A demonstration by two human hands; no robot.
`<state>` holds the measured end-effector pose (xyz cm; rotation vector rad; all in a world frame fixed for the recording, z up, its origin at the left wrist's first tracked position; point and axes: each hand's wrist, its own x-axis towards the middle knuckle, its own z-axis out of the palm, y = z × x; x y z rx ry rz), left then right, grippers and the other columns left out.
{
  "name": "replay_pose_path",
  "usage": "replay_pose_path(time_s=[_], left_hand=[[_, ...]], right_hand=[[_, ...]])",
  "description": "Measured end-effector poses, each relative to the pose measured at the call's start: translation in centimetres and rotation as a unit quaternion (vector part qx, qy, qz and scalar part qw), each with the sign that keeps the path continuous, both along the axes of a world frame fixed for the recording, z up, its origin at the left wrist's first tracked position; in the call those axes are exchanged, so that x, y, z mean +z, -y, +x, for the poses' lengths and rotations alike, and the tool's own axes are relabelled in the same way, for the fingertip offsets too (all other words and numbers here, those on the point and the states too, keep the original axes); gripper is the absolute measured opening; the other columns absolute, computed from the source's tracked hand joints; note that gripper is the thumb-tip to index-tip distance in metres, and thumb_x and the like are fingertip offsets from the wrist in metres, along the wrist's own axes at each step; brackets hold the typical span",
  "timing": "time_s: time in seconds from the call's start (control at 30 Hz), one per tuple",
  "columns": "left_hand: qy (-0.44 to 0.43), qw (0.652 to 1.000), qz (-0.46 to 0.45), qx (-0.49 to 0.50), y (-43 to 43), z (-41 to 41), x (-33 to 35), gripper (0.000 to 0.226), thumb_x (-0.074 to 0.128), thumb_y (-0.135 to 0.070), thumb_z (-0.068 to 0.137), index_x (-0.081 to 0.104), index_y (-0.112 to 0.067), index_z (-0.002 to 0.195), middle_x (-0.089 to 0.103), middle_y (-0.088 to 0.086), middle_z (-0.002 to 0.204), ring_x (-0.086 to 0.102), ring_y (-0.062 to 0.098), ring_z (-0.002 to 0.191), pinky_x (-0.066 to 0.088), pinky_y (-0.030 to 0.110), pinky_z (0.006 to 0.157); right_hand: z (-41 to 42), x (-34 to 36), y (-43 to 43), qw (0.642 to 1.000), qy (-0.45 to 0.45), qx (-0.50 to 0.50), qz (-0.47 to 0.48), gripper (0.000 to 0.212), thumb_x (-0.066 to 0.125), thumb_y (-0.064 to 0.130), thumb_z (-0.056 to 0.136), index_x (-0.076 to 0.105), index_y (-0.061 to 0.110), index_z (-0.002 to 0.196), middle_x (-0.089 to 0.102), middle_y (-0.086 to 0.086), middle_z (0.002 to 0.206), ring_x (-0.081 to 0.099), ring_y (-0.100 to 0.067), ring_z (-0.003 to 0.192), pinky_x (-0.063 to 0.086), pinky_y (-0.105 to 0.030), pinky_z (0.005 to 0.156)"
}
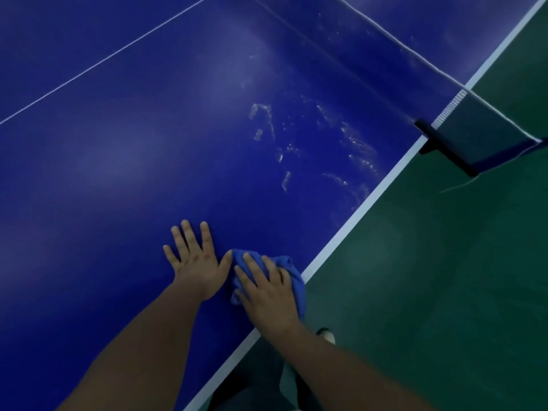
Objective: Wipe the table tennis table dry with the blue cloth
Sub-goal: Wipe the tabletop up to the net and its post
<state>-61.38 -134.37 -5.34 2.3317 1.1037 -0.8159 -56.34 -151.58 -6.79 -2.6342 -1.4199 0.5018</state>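
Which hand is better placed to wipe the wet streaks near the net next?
The right hand. Its fingers curl over the blue cloth, and the wet streaks lie ahead on its side, toward the net. The left hand rests flat on the table, holding nothing.

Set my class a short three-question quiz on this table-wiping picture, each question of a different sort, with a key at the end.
1. True or false: the left hand lies flat on the table, holding nothing.
2. Which hand covers the blue cloth? A) left hand B) right hand C) both hands
3. Fill in: the wet streaks lie between the blue cloth and the ____.
Key: 1 true; 2 B; 3 net.
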Motion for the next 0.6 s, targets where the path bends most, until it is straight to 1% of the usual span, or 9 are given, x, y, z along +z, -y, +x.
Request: replay_pose_path(time_s=[0.1, 0.17, 0.2, 0.27, 0.33, 0.43, 0.5, 0.53, 0.6], left_hand=[[-0.002, 1.000, -0.005, -0.005, 0.0, 0.1, 0.2, 0.093, 0.013, -0.077, 0.091, -0.034, -0.022, 0.149, -0.050, 0.012, 0.149, -0.048, 0.033, 0.136, -0.023, 0.059, 0.112], [0.001, 1.000, -0.005, -0.007, 0.0, 0.1, 0.2, 0.094, 0.013, -0.078, 0.091, -0.034, -0.022, 0.149, -0.050, 0.012, 0.149, -0.048, 0.033, 0.136, -0.023, 0.059, 0.112], [0.003, 1.000, 0.000, -0.008, -0.1, 0.0, 0.0, 0.094, 0.013, -0.078, 0.090, -0.034, -0.022, 0.149, -0.050, 0.012, 0.149, -0.048, 0.033, 0.136, -0.023, 0.059, 0.112], [0.006, 1.000, 0.003, -0.007, -0.1, -0.1, -0.1, 0.094, 0.013, -0.079, 0.090, -0.034, -0.022, 0.149, -0.050, 0.013, 0.150, -0.048, 0.034, 0.136, -0.023, 0.059, 0.112], [0.008, 1.000, 0.004, -0.008, -0.1, 0.0, -0.1, 0.095, 0.014, -0.078, 0.091, -0.034, -0.022, 0.149, -0.048, 0.013, 0.151, -0.047, 0.034, 0.137, -0.023, 0.059, 0.112], [0.011, 1.000, 0.000, -0.007, -0.3, 0.0, -0.4, 0.092, 0.018, -0.075, 0.094, -0.033, -0.023, 0.150, -0.048, 0.013, 0.151, -0.046, 0.033, 0.138, -0.022, 0.059, 0.113], [0.044, 0.999, -0.021, 0.002, -0.7, -0.5, -0.2, 0.085, 0.023, -0.067, 0.099, -0.027, -0.025, 0.154, -0.046, 0.009, 0.153, -0.044, 0.029, 0.140, -0.021, 0.057, 0.116], [0.077, 0.997, -0.027, 0.010, -1.0, -1.0, -0.1, 0.080, 0.026, -0.061, 0.102, -0.021, -0.026, 0.156, -0.042, 0.007, 0.156, -0.041, 0.026, 0.142, -0.020, 0.054, 0.117], [0.152, 0.988, -0.017, 0.025, -1.6, -2.3, 0.4, 0.071, 0.031, -0.052, 0.104, -0.004, -0.026, 0.160, -0.028, 0.002, 0.164, -0.029, 0.020, 0.149, -0.013, 0.049, 0.121]], right_hand=[[3.8, -1.0, 2.1, 0.999, 0.036, 0.023, 0.003, 0.048, 0.039, 0.046, 0.093, 0.066, 0.032, 0.130, 0.055, 0.005, 0.145, 0.049, -0.027, 0.125, 0.050, -0.044, 0.092], [8.7, -0.5, 3.0, 0.994, 0.082, -0.077, -0.015, 0.046, 0.037, 0.044, 0.097, 0.067, 0.029, 0.130, 0.058, 0.003, 0.143, 0.056, -0.030, 0.120, 0.051, -0.046, 0.089], [11.3, 0.1, 3.5, 0.988, 0.075, -0.132, -0.039, 0.047, 0.035, 0.043, 0.102, 0.060, 0.029, 0.138, 0.052, 0.003, 0.149, 0.054, -0.031, 0.124, 0.048, -0.047, 0.094], [15.5, 1.5, 4.1, 0.969, 0.039, -0.239, -0.045, 0.050, 0.029, 0.044, 0.107, 0.041, 0.028, 0.153, 0.032, 0.006, 0.162, 0.038, -0.031, 0.137, 0.036, -0.048, 0.106], [16.1, 2.2, 3.5, 0.965, 0.042, -0.260, -0.022, 0.049, 0.031, 0.043, 0.107, 0.044, 0.025, 0.151, 0.033, 0.005, 0.161, 0.039, -0.032, 0.134, 0.037, -0.048, 0.104], [9.8, 2.0, 2.2, 0.991, 0.094, -0.074, 0.058, 0.038, 0.055, 0.033, 0.097, 0.064, 0.016, 0.130, 0.053, -0.009, 0.146, 0.058, -0.037, 0.114, 0.052, -0.047, 0.086], [2.2, 1.1, 2.2, 0.994, 0.058, 0.048, 0.075, 0.045, 0.073, 0.035, 0.084, 0.066, 0.021, 0.126, 0.054, -0.006, 0.144, 0.055, -0.034, 0.111, 0.056, -0.045, 0.080], [-1.5, 0.8, 2.3, 0.995, 0.022, 0.074, 0.069, 0.047, 0.071, 0.041, 0.083, 0.065, 0.027, 0.127, 0.052, -0.001, 0.146, 0.052, -0.031, 0.112, 0.056, -0.042, 0.080], [-6.5, 0.5, 1.9, 0.990, -0.018, 0.132, 0.043, 0.043, 0.053, 0.051, 0.090, 0.062, 0.037, 0.130, 0.047, 0.008, 0.149, 0.047, -0.025, 0.119, 0.054, -0.039, 0.085]])
